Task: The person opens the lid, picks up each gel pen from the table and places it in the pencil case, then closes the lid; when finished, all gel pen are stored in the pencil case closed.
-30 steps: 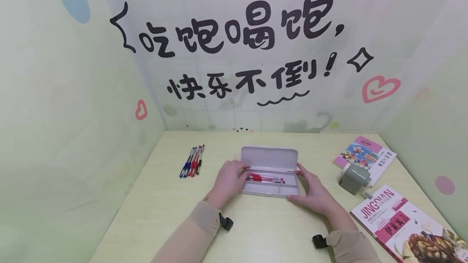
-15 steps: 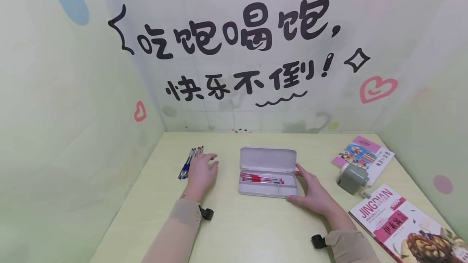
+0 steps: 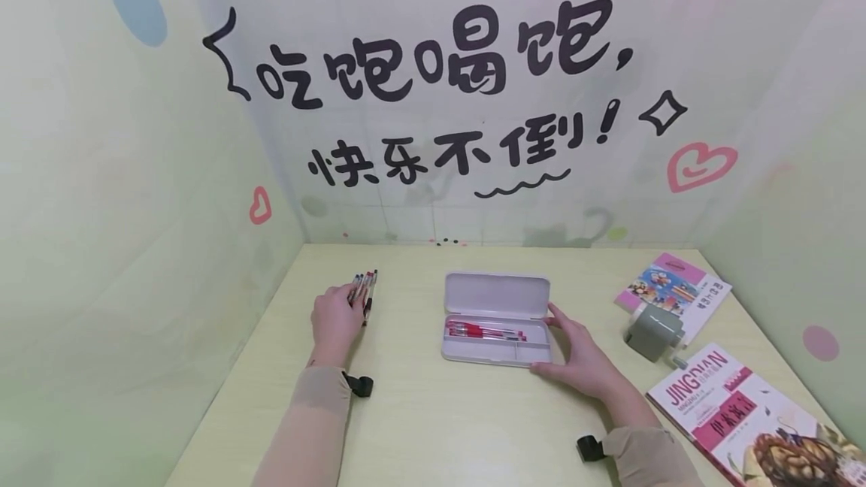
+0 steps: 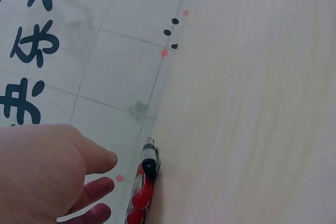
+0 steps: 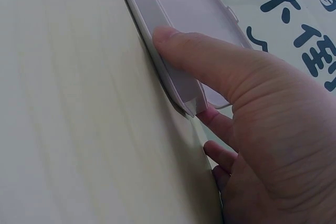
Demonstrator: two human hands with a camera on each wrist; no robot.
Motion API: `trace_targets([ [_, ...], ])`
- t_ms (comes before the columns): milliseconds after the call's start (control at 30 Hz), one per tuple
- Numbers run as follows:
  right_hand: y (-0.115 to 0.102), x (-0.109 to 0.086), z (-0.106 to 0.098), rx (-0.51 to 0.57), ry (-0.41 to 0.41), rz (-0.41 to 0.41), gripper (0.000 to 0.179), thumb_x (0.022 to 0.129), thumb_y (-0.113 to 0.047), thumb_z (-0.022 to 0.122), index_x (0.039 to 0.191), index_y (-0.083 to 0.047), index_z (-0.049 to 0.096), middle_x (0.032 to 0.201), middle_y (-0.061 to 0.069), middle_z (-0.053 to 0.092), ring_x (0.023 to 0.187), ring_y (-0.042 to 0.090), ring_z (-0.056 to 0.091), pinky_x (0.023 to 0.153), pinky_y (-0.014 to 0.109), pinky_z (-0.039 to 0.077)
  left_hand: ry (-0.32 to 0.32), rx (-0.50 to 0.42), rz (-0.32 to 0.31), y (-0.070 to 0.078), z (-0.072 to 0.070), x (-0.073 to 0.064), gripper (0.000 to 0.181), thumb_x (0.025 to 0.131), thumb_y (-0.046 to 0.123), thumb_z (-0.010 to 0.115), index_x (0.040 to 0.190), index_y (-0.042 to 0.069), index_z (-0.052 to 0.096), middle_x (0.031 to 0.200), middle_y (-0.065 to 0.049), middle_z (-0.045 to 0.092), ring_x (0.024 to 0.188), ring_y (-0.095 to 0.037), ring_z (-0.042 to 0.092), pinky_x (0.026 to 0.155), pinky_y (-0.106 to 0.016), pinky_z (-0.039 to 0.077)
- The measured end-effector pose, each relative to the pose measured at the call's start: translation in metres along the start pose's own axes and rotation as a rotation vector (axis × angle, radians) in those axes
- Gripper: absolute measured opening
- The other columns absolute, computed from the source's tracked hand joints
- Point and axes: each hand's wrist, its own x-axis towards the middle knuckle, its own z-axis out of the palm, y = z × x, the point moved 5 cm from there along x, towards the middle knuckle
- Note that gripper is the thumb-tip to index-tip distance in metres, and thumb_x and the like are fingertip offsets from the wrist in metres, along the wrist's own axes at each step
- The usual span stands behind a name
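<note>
Pale, smooth wood grain is shown by the table [image 3: 433, 427], where a pencil case [image 3: 497, 294] is seen in a smooth, low-sheen finish. Clear plastic is used in the red pens [image 3: 483, 331]. Light is caught by the sharpener's [image 3: 655, 329] smooth plastic. Paper is seen in the magazine [image 3: 737, 415]; matt cloth is worn as sleeves [image 3: 304, 427].

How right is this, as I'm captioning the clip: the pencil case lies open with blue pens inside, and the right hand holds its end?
The colour is wrong: the pens inside the pencil case are red, as the head view shows. The case does lie open, and the right hand holds its end.
</note>
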Motion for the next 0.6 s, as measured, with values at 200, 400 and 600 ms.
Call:
trace_targets([
  [200,0.002,-0.001,0.001,0.017,-0.002,0.007,0.126,0.084,-0.046,0.095,0.176,-0.007,0.018,0.167,0.024,0.049,0.159,0.057,0.031,0.125,0.082,0.024,-0.040,0.043,-0.092,-0.020,0.002,0.003,0.042,0.109,0.028,0.062,0.147,0.011,0.067,0.146,-0.026,0.065,0.126,-0.051,0.063,0.096,-0.065,0.053],
  [400,0.002,-0.001,0.001,0.014,-0.001,0.006,0.126,0.084,-0.047,0.095,0.176,-0.008,0.019,0.167,0.022,0.050,0.160,0.056,0.032,0.125,0.082,0.024,-0.069,0.053,-0.172,-0.032,0.002,0.004,0.044,0.108,0.028,0.062,0.146,0.008,0.067,0.141,-0.027,0.066,0.123,-0.051,0.064,0.096,-0.066,0.054],
  [600,0.002,-0.001,0.001,0.007,0.001,0.002,0.127,0.083,-0.047,0.095,0.176,-0.007,0.019,0.167,0.023,0.050,0.159,0.057,0.031,0.125,0.082,0.024,-0.084,0.069,-0.200,-0.038,0.004,0.005,0.047,0.107,0.029,0.061,0.147,0.005,0.066,0.138,-0.029,0.068,0.122,-0.053,0.066,0.096,-0.068,0.054],
])
